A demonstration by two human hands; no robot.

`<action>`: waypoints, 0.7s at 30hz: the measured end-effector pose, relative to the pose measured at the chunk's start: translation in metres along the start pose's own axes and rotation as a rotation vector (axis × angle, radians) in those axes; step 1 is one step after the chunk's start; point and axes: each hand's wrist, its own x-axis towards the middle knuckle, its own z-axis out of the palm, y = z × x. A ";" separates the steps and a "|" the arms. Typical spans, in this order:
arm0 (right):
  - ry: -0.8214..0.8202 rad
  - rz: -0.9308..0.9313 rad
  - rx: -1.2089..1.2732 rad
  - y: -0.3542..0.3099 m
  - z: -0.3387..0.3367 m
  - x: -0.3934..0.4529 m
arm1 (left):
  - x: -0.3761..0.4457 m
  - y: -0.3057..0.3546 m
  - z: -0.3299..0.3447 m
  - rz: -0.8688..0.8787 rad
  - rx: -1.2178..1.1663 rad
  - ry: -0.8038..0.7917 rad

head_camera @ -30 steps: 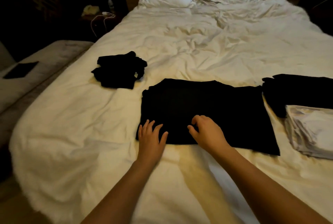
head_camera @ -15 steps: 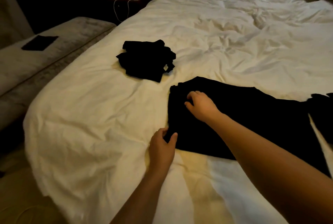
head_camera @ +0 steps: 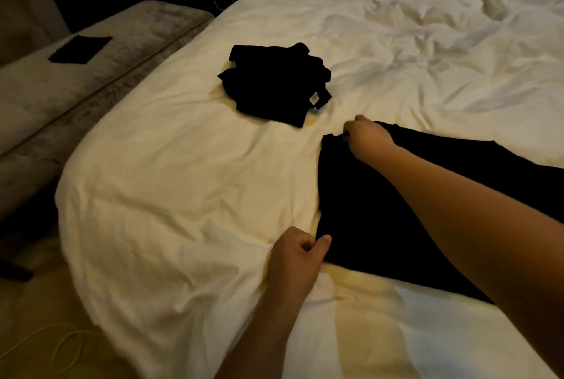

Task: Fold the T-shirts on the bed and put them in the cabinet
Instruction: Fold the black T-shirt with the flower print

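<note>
Two hands grip one black T-shirt [head_camera: 381, 211] lying flat on the bed [head_camera: 183, 180]. Nearest me, my left hand [head_camera: 296, 259] pinches the shirt's near-left corner between thumb and curled fingers. Farther along the same left edge, my right hand [head_camera: 366, 137] pinches the far-left corner. Beyond the shirt, well apart from it, a folded black T-shirt pile [head_camera: 274, 89] rests on the bed.

I see a bed [head_camera: 189, 183] with rumpled white duvet. Black T-shirt [head_camera: 381, 220] lies flat, near right. Crumpled black garment [head_camera: 271, 85] sits farther, left of it, apart.
</note>
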 end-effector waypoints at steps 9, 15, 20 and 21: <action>0.209 -0.050 0.103 -0.004 0.020 0.005 | -0.003 0.006 -0.009 -0.077 0.153 0.044; -0.146 -0.013 0.346 -0.008 0.006 0.009 | -0.002 0.007 -0.011 -0.157 -0.006 -0.063; -0.035 -0.038 0.350 -0.005 0.002 0.013 | 0.002 0.004 -0.009 -0.152 -0.240 0.007; 0.059 -0.030 0.399 -0.005 0.002 0.014 | 0.003 0.005 -0.010 -0.131 -0.253 0.046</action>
